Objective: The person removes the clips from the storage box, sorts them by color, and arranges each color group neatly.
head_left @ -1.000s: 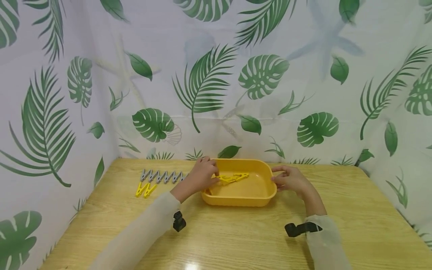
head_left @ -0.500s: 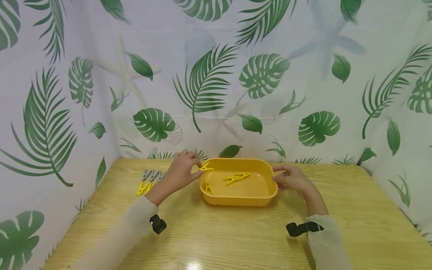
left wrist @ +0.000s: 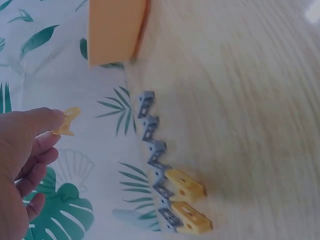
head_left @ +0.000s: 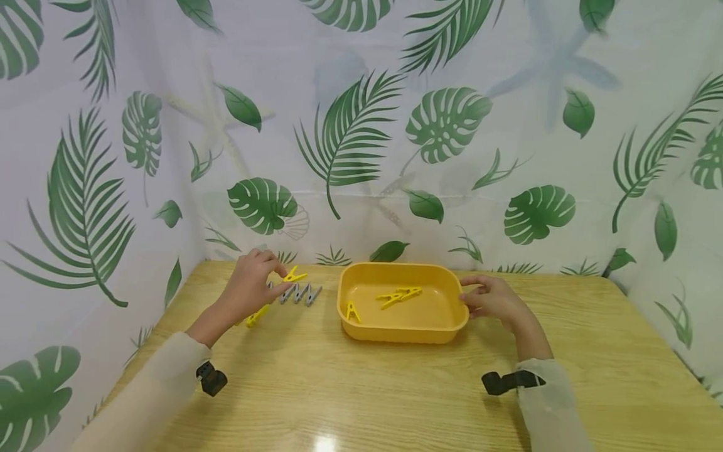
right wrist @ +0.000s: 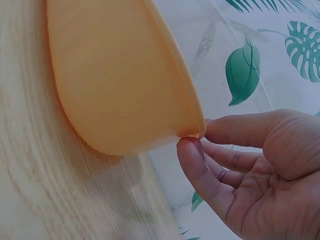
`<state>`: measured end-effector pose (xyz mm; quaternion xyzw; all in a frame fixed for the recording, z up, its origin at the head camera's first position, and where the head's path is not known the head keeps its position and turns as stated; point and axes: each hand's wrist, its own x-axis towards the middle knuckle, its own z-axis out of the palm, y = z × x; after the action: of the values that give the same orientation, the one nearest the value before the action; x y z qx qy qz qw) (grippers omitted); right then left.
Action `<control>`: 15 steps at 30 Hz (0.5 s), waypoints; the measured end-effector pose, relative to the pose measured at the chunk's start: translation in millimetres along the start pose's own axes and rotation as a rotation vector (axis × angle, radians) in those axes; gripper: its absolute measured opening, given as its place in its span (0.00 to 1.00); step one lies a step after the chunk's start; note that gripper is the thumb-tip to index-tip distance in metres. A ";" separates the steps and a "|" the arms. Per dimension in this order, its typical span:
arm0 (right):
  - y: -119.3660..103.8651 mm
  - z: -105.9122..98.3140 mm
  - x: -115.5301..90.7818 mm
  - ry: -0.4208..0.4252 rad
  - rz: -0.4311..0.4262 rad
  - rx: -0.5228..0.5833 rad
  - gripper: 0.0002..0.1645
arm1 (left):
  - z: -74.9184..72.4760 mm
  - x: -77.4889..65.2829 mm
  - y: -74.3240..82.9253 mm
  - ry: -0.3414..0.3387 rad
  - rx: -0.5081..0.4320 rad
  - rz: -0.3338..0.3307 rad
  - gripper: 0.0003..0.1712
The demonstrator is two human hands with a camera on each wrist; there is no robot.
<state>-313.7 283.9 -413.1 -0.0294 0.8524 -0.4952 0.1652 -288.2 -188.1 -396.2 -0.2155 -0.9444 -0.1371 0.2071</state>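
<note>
My left hand (head_left: 248,285) pinches a yellow clothespin (head_left: 294,275) between thumb and fingertips, raised above a row of grey clothespins (head_left: 297,294). In the left wrist view the grey clothespins (left wrist: 156,150) stand in a zigzag line, and two yellow clothespins (left wrist: 190,216) sit against its end. That end is partly hidden by the hand in the head view. My right hand (head_left: 494,300) pinches the right-hand rim of a yellow plastic basin (head_left: 403,336); the right wrist view shows thumb and forefinger on the rim. Inside the basin lie a few yellow clothespins (head_left: 351,311).
Everything rests on a wooden table (head_left: 373,402). A white leaf-printed cloth (head_left: 361,220) stands along its back edge and at both sides. Small black cameras (head_left: 211,378) are strapped to both wrists.
My left hand has lifted a yellow clothespin out of the basin and carried it left, over the grey row. The right hand stays on the basin's rim.
</note>
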 end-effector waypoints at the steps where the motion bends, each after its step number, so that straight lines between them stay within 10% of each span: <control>1: -0.1 -0.3 -0.1 0.000 -0.002 0.002 0.31 | -0.7 -2.4 -2.4 -0.010 0.000 -0.006 0.11; 15: 3.0 -1.3 2.6 0.000 -0.007 0.025 0.32 | 14.0 -29.1 -18.6 -0.121 0.040 -0.004 0.12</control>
<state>-316.2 285.9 -415.7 -0.0302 0.8461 -0.5063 0.1636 -277.6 -209.6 -424.8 -0.2171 -0.9582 -0.1056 0.1537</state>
